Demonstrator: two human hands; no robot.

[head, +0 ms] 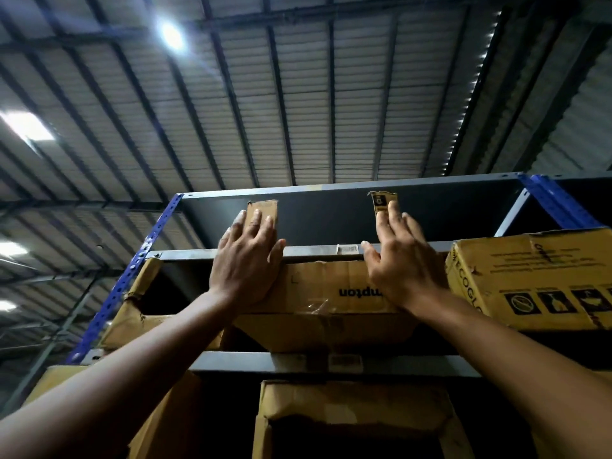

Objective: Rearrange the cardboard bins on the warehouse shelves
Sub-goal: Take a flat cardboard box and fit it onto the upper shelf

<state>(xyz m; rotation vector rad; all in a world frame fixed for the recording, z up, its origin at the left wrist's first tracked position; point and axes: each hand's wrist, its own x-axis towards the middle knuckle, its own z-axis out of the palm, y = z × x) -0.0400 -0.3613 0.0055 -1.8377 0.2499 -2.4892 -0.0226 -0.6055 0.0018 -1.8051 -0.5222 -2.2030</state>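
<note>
I look up at a tall rack. A brown cardboard bin (326, 288) with upside-down lettering sits on a high shelf, its front poking past the shelf edge. My left hand (246, 260) lies flat on its left front with straight fingers, reaching up over a raised flap (265, 208). My right hand (402, 256) presses flat on the right front, fingertips touching the other raised flap (381, 200). Neither hand curls round anything.
A yellow printed box (533, 276) stands just right of the bin. A torn open bin (132, 313) sits to its left. More open cardboard bins (354, 419) fill the shelf below. Blue uprights (132, 270) frame the rack; the grey top shelf (331, 217) is above.
</note>
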